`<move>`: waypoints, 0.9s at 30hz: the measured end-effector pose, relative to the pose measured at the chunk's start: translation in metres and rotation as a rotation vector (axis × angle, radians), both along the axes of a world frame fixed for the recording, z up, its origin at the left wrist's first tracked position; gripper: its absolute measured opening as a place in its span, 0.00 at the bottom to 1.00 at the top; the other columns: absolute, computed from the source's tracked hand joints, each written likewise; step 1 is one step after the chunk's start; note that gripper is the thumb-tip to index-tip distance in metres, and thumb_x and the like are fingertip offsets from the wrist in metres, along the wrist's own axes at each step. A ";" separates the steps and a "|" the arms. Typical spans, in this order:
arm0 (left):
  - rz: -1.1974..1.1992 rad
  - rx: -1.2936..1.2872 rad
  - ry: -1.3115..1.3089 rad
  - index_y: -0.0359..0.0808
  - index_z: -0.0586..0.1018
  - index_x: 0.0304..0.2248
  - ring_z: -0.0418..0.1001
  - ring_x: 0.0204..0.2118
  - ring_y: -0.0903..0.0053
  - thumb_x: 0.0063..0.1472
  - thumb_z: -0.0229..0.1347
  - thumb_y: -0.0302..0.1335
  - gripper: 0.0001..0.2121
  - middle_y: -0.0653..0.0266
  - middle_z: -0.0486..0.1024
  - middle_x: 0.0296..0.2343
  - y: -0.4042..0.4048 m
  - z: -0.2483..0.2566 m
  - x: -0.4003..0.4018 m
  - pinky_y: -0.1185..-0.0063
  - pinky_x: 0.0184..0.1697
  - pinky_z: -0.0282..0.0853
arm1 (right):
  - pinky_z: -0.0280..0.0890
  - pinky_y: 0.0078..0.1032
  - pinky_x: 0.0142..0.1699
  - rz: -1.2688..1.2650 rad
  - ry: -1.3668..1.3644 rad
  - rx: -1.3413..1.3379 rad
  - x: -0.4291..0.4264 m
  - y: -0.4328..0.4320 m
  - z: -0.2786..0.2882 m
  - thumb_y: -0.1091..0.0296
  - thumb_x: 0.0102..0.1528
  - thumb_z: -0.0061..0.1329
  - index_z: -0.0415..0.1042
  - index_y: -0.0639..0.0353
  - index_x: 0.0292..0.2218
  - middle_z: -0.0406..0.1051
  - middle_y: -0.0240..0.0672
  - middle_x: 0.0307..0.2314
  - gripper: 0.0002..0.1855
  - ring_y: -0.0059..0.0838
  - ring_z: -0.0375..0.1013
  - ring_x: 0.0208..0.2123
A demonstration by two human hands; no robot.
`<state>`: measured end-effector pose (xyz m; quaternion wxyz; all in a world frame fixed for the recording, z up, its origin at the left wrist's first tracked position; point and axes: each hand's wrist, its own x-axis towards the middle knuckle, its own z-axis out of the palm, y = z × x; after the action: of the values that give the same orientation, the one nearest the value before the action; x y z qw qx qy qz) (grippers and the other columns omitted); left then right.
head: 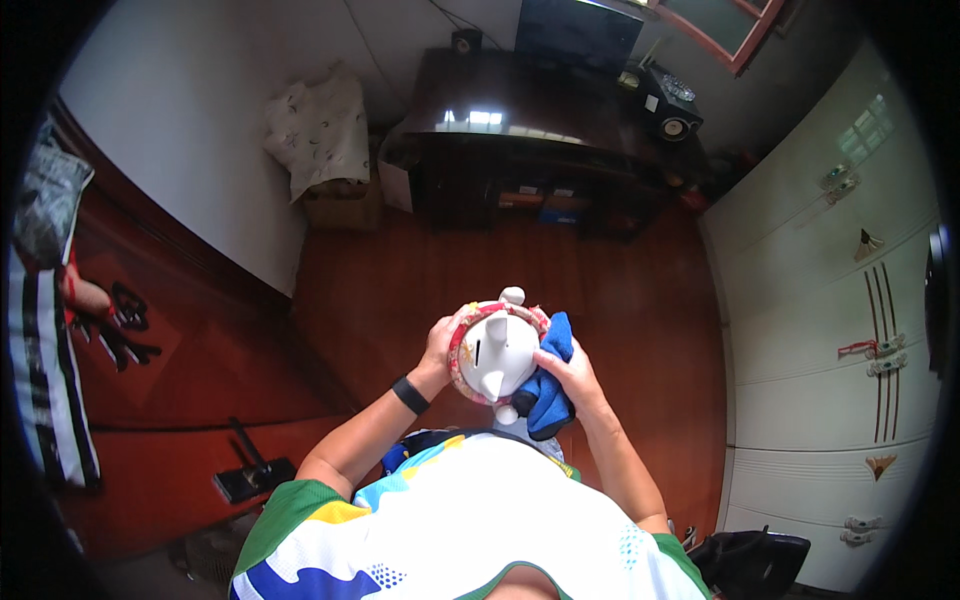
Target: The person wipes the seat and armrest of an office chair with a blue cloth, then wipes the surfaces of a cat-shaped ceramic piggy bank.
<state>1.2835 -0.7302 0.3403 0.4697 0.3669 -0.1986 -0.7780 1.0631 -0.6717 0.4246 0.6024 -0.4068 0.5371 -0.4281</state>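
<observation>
A white, glossy coin bank (486,373) with two pointed ears and a dark slot in its top is held in front of my waist. Its slot side faces up towards me. Around its rim runs a red-and-pink patterned band (459,334), and small white knobs stick out at either end. My left hand (439,351) grips the bank's left side. A blue cloth (553,405) with black edges is bunched in my right hand (576,375), whose thumb rests against the bank's right side. The fingers beneath the cloth are partly hidden.
A dark desk (465,97) with a monitor (577,34) and speakers (670,105) stands ahead. White cabinets (787,300) line the right side. To the left, another person's arm (90,296) is over a reddish-brown surface (225,360). A cardboard box (341,210) sits by the wall.
</observation>
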 end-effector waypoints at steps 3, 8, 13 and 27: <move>0.035 0.019 -0.039 0.33 0.73 0.43 0.76 0.38 0.75 0.68 0.40 0.36 0.17 0.60 0.76 0.38 -0.061 -0.001 -0.009 0.76 0.43 0.75 | 0.66 0.23 0.46 0.002 0.010 0.022 -0.009 -0.063 -0.003 0.56 0.46 0.60 0.63 0.64 0.47 0.68 0.34 0.36 0.33 0.23 0.69 0.38; 0.015 0.016 -0.047 0.33 0.73 0.43 0.76 0.38 0.75 0.68 0.41 0.38 0.17 0.61 0.76 0.37 -0.147 0.016 -0.007 0.76 0.42 0.75 | 0.67 0.25 0.47 0.062 0.031 0.054 -0.013 -0.159 -0.003 0.52 0.45 0.61 0.59 0.65 0.51 0.67 0.39 0.39 0.39 0.28 0.70 0.40; 0.110 0.006 0.065 0.34 0.74 0.43 0.76 0.38 0.75 0.67 0.42 0.39 0.17 0.60 0.76 0.36 -0.194 0.037 0.017 0.76 0.42 0.74 | 0.67 0.27 0.48 0.194 0.061 0.101 0.009 -0.230 0.033 0.49 0.44 0.61 0.57 0.64 0.53 0.67 0.41 0.41 0.43 0.31 0.70 0.42; 0.096 0.041 -0.026 0.35 0.75 0.43 0.75 0.38 0.79 0.67 0.44 0.36 0.15 0.64 0.76 0.37 -0.417 -0.017 0.021 0.79 0.43 0.72 | 0.68 0.24 0.44 0.167 -0.058 0.172 0.015 -0.445 -0.007 0.55 0.46 0.60 0.62 0.64 0.49 0.69 0.36 0.38 0.34 0.25 0.71 0.37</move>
<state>1.3044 -1.1471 0.3235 0.4964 0.3955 -0.1708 -0.7536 1.0778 -1.1168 0.4171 0.6839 -0.3844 0.5185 -0.3402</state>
